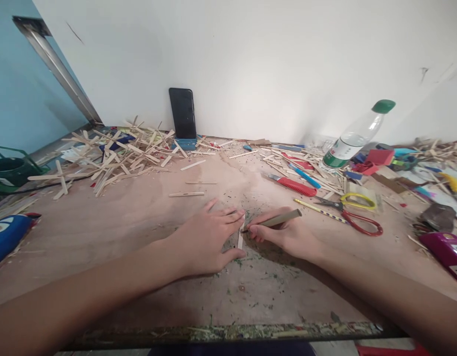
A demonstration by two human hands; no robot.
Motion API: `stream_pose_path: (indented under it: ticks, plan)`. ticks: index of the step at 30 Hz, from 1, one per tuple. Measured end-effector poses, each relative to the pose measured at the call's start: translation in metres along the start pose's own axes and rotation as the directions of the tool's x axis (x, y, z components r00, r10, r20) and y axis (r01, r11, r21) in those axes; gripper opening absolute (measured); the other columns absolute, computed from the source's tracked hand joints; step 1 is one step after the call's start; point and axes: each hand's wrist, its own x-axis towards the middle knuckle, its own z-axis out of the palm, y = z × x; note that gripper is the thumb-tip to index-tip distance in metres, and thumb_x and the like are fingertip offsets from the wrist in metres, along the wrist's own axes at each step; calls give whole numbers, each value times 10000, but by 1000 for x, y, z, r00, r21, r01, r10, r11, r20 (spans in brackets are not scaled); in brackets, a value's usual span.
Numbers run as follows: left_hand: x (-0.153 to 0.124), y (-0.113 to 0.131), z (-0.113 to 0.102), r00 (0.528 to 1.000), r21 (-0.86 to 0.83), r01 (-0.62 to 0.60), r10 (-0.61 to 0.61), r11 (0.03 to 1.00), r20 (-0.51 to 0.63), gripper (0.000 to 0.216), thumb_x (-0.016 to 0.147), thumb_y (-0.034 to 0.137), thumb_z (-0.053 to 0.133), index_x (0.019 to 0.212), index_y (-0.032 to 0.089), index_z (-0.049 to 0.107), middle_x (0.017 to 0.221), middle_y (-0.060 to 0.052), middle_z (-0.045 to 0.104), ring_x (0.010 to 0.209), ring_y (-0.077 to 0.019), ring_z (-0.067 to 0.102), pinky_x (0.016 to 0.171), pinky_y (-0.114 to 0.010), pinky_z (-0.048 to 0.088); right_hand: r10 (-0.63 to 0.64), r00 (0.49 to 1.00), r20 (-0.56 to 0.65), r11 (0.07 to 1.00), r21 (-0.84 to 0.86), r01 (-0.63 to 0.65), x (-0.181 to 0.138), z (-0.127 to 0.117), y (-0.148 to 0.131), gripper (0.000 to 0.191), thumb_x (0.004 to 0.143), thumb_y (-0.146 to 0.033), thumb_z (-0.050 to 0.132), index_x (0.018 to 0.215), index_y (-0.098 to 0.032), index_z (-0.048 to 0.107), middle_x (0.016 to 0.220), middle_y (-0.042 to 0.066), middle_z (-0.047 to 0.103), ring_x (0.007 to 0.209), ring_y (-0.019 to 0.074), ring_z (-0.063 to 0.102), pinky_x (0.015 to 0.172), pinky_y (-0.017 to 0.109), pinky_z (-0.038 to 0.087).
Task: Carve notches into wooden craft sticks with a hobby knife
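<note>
A thin wooden stick [240, 239] lies on the wooden tabletop [147, 217] in front of me. My left hand [208, 237] rests flat on the table with fingers stretched out, its fingertips and thumb pressing against the stick's left side. My right hand [284, 233] is closed round an olive-coloured pen [278, 220], whose tip touches the stick's upper end.
A heap of wooden sticks [117, 155] covers the back left, with a dark phone [182, 113] propped against the wall. To the right lie a red utility knife [294, 185], scissors [352, 210], a striped pencil [317, 207], a plastic bottle [352, 136] and coloured clutter.
</note>
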Motion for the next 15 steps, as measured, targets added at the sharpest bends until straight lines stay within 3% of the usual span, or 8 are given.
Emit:
stream_pose_path:
  ticks: [15]
  plan:
    - [0,2,-3,1000,4,5,-5,1000,22,727,1153,601,548,1708,131,519,1788,-145,440,1721,-345,400,1434,-704,211,-15,1000,-5,1000,-3,15,0,3,1,318,1101,-460,748,994,-161,749,921,9,754,785,152,719,746,321,641]
